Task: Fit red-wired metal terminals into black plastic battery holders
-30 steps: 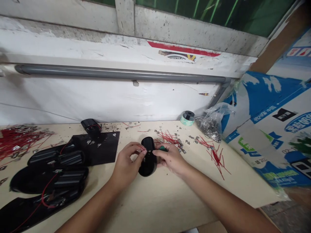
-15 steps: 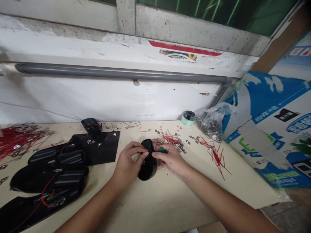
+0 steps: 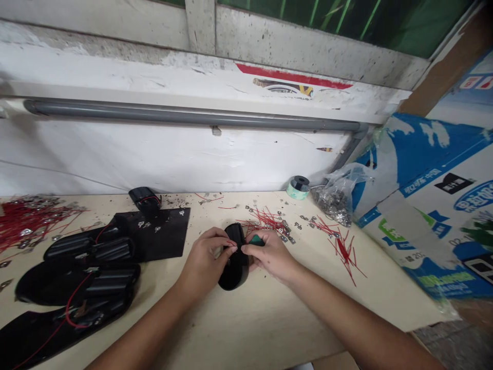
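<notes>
A black plastic housing [image 3: 233, 270], oblong and hollow, is held a little above the table between my hands. My left hand [image 3: 204, 259] pinches a short red wire [image 3: 230, 243] with thumb and forefinger over the housing's open side. Around the housing's right edge curl the fingers of my right hand [image 3: 271, 257], the thumb lying on the rim. A green piece [image 3: 257, 239], perhaps a tool handle, shows between that thumb and forefinger; the rest of it is hidden. Behind my right hand lies a pile of red wires with metal tabs [image 3: 269, 221].
More black housings [image 3: 111, 282] with red wires lie at left, beside a black sheet [image 3: 169, 236]. A big red wire heap [image 3: 26, 221] is at far left. Tape [image 3: 298, 188], a plastic bag of metal parts [image 3: 335, 198] and a blue-white carton [image 3: 435, 205] stand at right.
The housing and both hands have shifted very slightly, with the housing a touch lower. My left fingertips still pinch the red wire, and my right hand keeps its hold.
</notes>
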{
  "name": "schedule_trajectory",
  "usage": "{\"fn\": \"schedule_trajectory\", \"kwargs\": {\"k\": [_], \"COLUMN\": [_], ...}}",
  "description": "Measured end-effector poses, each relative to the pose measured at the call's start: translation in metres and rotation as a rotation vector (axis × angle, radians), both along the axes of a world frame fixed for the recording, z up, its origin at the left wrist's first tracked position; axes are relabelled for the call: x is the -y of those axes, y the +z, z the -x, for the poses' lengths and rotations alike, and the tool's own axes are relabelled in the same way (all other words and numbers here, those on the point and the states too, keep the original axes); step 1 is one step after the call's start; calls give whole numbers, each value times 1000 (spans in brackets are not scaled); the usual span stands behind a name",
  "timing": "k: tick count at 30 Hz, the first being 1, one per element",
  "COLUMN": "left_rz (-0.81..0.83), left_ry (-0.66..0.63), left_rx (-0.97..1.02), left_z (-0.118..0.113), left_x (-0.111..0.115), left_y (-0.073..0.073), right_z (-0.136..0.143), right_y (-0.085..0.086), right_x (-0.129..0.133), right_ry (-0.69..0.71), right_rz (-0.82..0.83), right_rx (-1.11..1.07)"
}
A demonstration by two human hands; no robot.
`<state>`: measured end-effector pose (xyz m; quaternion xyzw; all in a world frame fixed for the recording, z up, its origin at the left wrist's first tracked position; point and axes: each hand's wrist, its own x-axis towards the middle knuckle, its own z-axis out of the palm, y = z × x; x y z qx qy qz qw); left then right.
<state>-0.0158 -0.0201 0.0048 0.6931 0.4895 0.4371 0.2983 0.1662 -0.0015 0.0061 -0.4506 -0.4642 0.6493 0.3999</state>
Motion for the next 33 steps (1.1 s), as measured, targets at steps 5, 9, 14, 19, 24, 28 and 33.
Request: {"fn": "schedule_trajectory", "kwargs": {"k": [5,9,14,19,24,28,33], "left_rz": [16,126,236,495,714,749,783], "left_ry": [3,25,49,39,-110,-143,-113], "left_rx": [54,160,267,643,732,766,859], "left_z": [-1,-1,3,-2,-10,-11,-13], "left_x": [-1,-3,-5,-3,5,8,8], "left_y": [-2,-2,3,11,22,23,22], "right_z": [1,1,0,-2,0,2,1], "right_y": [-2,-7,-12,-10,-7,-6,-3], "right_x": [0,-1,-3,-5,-3,-1,-3], "right_ry": [-12,-6,0,-30,-8,-19,-56], "right_rz": [2,9,45,11,-3,14,-52], "right_rx": [-10,-68,-119,-164,-213,-249,-280]}}
